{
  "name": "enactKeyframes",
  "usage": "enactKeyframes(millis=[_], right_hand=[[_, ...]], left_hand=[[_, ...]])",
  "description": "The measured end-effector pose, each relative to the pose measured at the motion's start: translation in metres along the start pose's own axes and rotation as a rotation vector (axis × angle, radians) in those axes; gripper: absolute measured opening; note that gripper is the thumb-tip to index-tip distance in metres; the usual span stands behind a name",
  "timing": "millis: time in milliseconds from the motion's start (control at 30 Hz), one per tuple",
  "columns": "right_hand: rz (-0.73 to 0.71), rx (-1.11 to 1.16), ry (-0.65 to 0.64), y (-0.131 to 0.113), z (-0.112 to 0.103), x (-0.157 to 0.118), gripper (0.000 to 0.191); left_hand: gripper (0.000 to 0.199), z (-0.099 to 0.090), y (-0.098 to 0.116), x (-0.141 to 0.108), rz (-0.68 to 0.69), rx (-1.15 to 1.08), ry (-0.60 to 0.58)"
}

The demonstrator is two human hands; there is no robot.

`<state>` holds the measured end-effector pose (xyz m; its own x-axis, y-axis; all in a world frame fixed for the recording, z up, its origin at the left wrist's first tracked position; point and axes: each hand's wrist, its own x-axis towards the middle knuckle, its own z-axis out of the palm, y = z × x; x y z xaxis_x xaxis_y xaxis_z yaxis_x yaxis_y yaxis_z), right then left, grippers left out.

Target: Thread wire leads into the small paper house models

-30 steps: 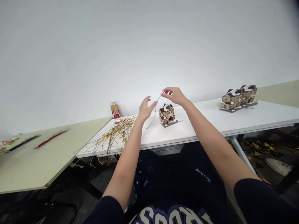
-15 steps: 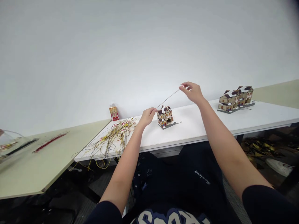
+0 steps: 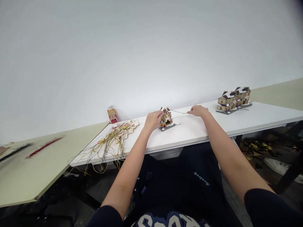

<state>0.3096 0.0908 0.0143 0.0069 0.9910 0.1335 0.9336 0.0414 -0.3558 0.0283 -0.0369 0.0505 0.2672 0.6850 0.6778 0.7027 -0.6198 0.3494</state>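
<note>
A small model house (image 3: 168, 119), with tan walls, brown trim and white snow-like patches on the roof, stands upright on the white table. My left hand (image 3: 153, 120) is closed at its left side, fingertips against the roof and covering part of it. Between the fingers of my right hand (image 3: 199, 111), low over the table to the right of the house, is the end of a thin dark cord (image 3: 179, 111). The cord runs from the roof with a slight sag. Short wire ends (image 3: 178, 124) stick out at the base.
More model houses (image 3: 233, 100) stand in a row at the right. Left of my hand lies a tangle of yellow and black wires (image 3: 113, 137) with white pieces. Behind it is a red and gold box (image 3: 112, 114). Red wires (image 3: 44, 147) lie on the left table, near another person's hand (image 3: 2, 150).
My right hand has come down and slightly right, and the cord has gone from a taut upward slant to a slack, nearly level line. My left hand has shifted onto the roof.
</note>
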Motion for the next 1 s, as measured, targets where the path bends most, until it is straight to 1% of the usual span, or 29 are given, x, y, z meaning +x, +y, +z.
enactKeyframes(millis=[133,200,267,333,367,433,467,500,567,633,667,800,833,867,933,1000], right_hand=[[-0.008,-0.042,0.022,-0.009,0.009,0.000,0.035],[-0.022,-0.025,0.047,-0.013,0.009,-0.001,0.035],[-0.136,0.121,0.123,-0.020,0.008,-0.005,0.036],[-0.329,0.393,0.184,-0.032,0.004,-0.013,0.035],[-0.422,0.546,0.181,-0.040,0.002,-0.017,0.035],[-0.559,0.797,0.122,-0.057,-0.002,-0.029,0.035],[-0.613,0.872,0.080,-0.065,-0.004,-0.034,0.035],[-0.665,0.916,0.046,-0.073,-0.005,-0.040,0.034],[-0.742,0.926,-0.023,-0.084,-0.004,-0.047,0.034],[-0.767,0.892,-0.051,-0.091,-0.001,-0.051,0.035],[-0.764,0.877,-0.043,-0.093,0.001,-0.051,0.036],[-0.708,0.884,0.090,-0.095,0.012,-0.048,0.036],[-0.695,0.906,0.125,-0.096,0.014,-0.047,0.036],[-0.684,0.936,0.160,-0.097,0.018,-0.046,0.037],[-0.669,0.999,0.212,-0.098,0.024,-0.044,0.039],[-0.656,1.038,0.228,-0.100,0.031,-0.044,0.040]], left_hand=[[0.030,0.006,0.011,0.008,0.013,-0.029,0.072],[0.030,0.010,0.015,0.011,0.050,-0.013,0.064],[0.028,0.014,0.018,0.013,0.085,0.046,0.007],[0.026,0.019,0.019,0.013,0.106,0.137,-0.044],[0.025,0.022,0.019,0.013,0.112,0.188,-0.051],[0.024,0.028,0.018,0.012,0.119,0.274,-0.033],[0.023,0.031,0.017,0.011,0.122,0.304,-0.016],[0.024,0.034,0.015,0.010,0.125,0.323,0.006],[0.024,0.038,0.011,0.009,0.122,0.340,0.062],[0.025,0.042,0.005,0.006,0.107,0.341,0.125],[0.026,0.044,0.002,0.004,0.095,0.338,0.153],[0.025,0.047,-0.010,-0.004,0.028,0.308,0.234],[0.032,0.048,-0.012,-0.006,0.002,0.295,0.259],[0.045,0.048,-0.014,-0.007,-0.033,0.277,0.284],[0.076,0.048,-0.017,-0.009,-0.133,0.229,0.318],[0.101,0.049,-0.022,-0.010,-0.258,0.162,0.318]])
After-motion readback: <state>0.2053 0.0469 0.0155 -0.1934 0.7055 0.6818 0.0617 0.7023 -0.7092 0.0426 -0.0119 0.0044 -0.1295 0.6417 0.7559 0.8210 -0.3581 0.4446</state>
